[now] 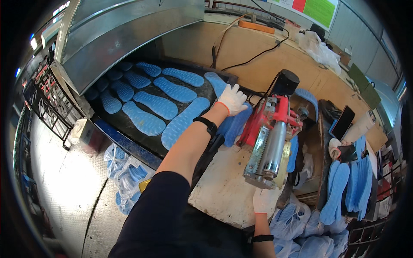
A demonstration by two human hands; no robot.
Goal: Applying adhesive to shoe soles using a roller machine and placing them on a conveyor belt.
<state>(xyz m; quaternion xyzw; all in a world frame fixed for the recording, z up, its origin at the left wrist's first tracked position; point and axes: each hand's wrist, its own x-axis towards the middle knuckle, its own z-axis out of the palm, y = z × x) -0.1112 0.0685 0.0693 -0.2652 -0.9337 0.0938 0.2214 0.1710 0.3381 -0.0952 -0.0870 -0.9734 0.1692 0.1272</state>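
Note:
My left hand (232,99), in a white knit glove, lies between a blue insole (214,81) at the belt's right edge and a pile of blue insoles (239,124). Its fingers look stretched out and slightly apart, and I see nothing gripped in them. Several blue insoles (174,89) lie in rows on the dark conveyor belt (112,121). Below the red and silver press machine (275,129) is my right hand (264,201), also gloved. The machine's lower end hides its fingers, so whatever they touch does not show.
A metal hood (129,32) covers the belt's far left. Blue insoles (334,191) stand at the right near a phone (343,122). Plastic bags of insoles (290,219) sit at lower right, others (129,176) below the belt. A black cable (258,59) runs along the wooden panel.

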